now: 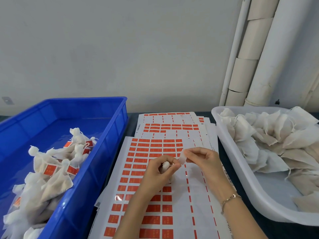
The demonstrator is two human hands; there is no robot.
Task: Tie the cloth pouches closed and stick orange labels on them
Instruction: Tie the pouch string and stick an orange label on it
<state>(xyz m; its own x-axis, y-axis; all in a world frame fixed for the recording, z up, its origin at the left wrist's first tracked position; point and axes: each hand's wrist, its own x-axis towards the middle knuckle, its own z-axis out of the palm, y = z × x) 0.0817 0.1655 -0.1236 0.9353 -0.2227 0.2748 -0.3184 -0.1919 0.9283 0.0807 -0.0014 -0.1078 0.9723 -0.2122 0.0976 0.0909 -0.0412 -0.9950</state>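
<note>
Item 1, containers. A blue crate (110,128) stands at the left of the dark tabletop (269,228). It holds a heap of tied pouches (51,161), several of them bearing an orange tag label (50,170). A white tray (241,169) stands at the right, piled with flat, untied pouches (269,135) whose loose strings trail over one another.

Item 2, labels. Between crate and tray lies a top label sheet (198,195) over further sheets (172,125). The sheet's left half carries rows of orange labels (151,145). Its right half shows only narrow orange strips on white backing. Print on the labels and the barcodes at the sheet edges is too small to read.

Item 3, grips. Both are raised above the top sheet, close together. The left grip (158,171) has its fingers curled round a small white pouch (166,165), with the gathered top showing at thumb and forefinger. The right grip (202,159) pinches a small pale piece (183,158) between thumb and forefinger, just beside the pouch. What that piece is cannot be told. The right wrist wears a bracelet (230,198).
</note>
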